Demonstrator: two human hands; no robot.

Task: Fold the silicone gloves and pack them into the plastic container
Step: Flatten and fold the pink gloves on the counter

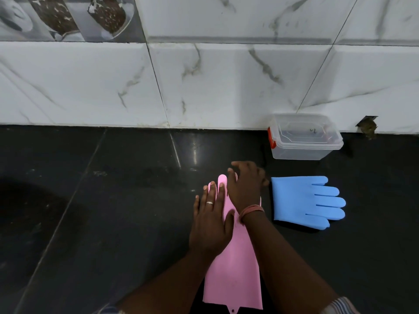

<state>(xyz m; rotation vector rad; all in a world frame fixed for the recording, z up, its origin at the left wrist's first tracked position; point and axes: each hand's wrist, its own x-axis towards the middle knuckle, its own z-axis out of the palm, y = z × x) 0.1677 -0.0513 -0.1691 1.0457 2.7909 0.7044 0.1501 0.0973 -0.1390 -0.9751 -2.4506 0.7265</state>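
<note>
presently, findings as seen from the head camera:
surface: dark polished counter (113,211), backed by white marbled wall tiles (226,87).
pink glove: pink silicone glove (233,268) lies flat on the counter, cuff toward the person, fingers toward the wall; one fingertip shows past the hands.
left hand: left hand (210,220) rests flat on the finger end of the pink glove, fingers straight and pressing, nothing gripped; a ring on one finger.
right hand: right hand (244,186) sits over the glove's fingers, its own fingers curled; whether it pinches the glove i cannot tell. a thread band circles the wrist.
blue glove: blue silicone glove (306,201) lies flat just right of the pink one, fingers pointing right, apart from both hands.
container: clear plastic container (306,150) with an orange-red latch stands against the wall, beyond the blue glove.
writing: a small dark mark shows inside the container, too small to read; no brand legible anywhere.
</note>
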